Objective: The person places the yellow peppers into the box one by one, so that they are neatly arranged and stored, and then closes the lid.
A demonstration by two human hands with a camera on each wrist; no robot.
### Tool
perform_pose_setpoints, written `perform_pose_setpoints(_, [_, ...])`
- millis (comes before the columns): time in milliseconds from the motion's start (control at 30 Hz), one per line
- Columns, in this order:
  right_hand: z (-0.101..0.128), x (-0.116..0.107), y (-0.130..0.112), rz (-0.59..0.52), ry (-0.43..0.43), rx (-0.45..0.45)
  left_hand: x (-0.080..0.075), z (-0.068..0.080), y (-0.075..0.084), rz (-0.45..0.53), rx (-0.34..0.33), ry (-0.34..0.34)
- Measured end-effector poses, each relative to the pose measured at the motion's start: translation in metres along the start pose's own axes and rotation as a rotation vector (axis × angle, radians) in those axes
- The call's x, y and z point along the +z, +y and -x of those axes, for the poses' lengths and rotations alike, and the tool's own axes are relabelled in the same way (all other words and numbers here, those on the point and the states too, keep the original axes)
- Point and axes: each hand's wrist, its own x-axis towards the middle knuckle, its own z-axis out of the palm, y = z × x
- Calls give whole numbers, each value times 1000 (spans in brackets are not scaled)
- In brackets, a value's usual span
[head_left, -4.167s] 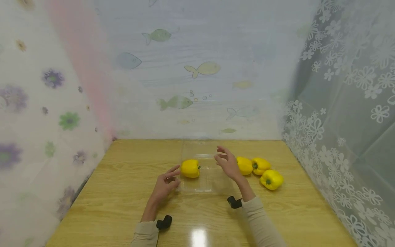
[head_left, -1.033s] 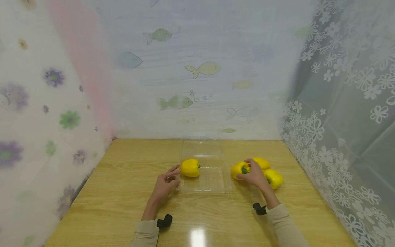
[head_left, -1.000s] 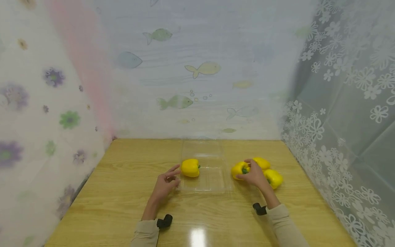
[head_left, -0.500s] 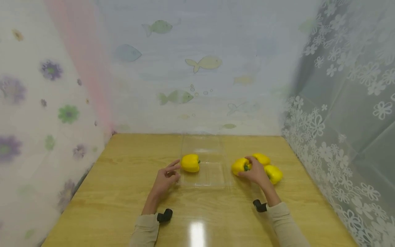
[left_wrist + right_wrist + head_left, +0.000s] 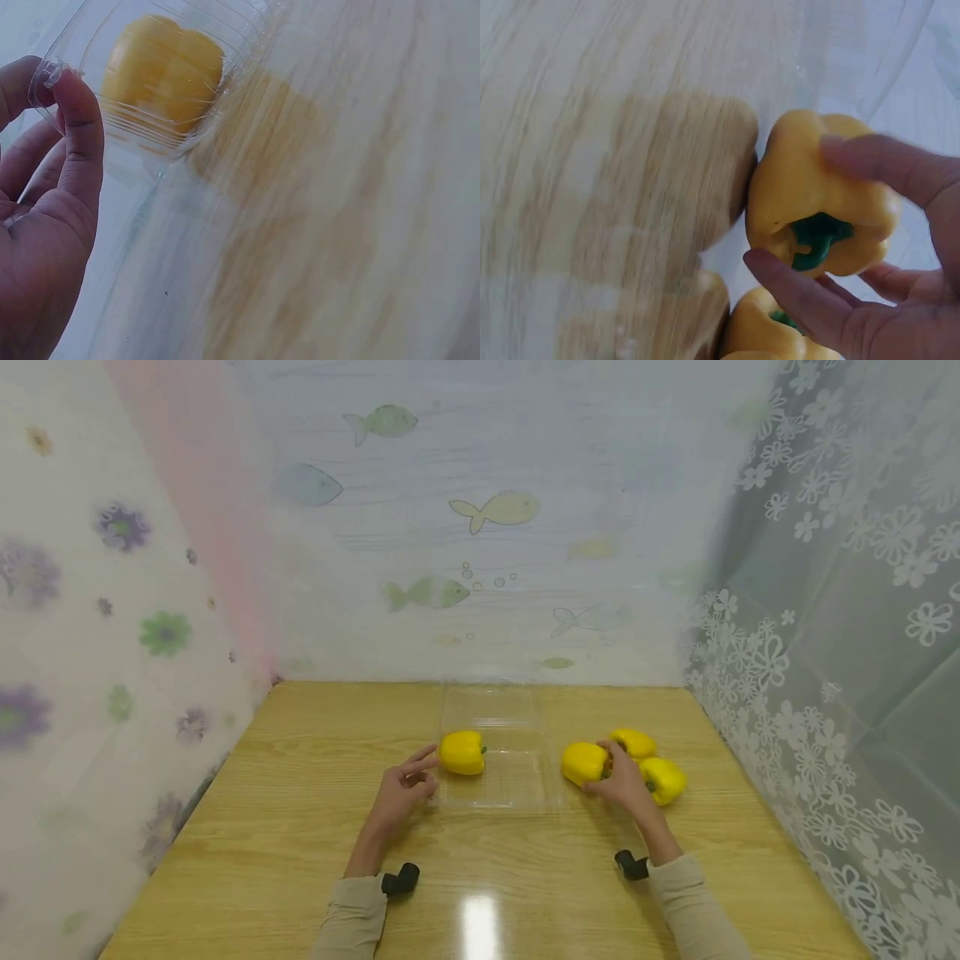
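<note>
My right hand grips a pepper just right of the tray; only the wrist view shows its green stem. My left hand pinches the tray's left rim. Another pepper sits inside, two more beyond, on a wooden table between patterned curtains

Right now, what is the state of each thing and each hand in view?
Clear plastic box: open, one pepper inside.
Pepper in box: lying still.
Gripped pepper: held by right hand.
Two other peppers: loose on table.
Left hand: pinching box corner.
</note>
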Motion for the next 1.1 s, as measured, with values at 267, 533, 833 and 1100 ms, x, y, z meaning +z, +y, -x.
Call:
perform_pose_setpoints(267, [5,-2,0,-38,-53,14,2,2,5,13,-13,-1])
perform_pose_setpoints(533, [7,-2,3,-72,-54,4,1,2,4,14,-5,-5])
perform_pose_setpoints(833, [8,0,4,-91,-50,-11,1,2,4,20,-12,-2])
perform_pose_setpoints(1100, [9,2,2,-118,-49,13,0,2,2,21,4,-7])
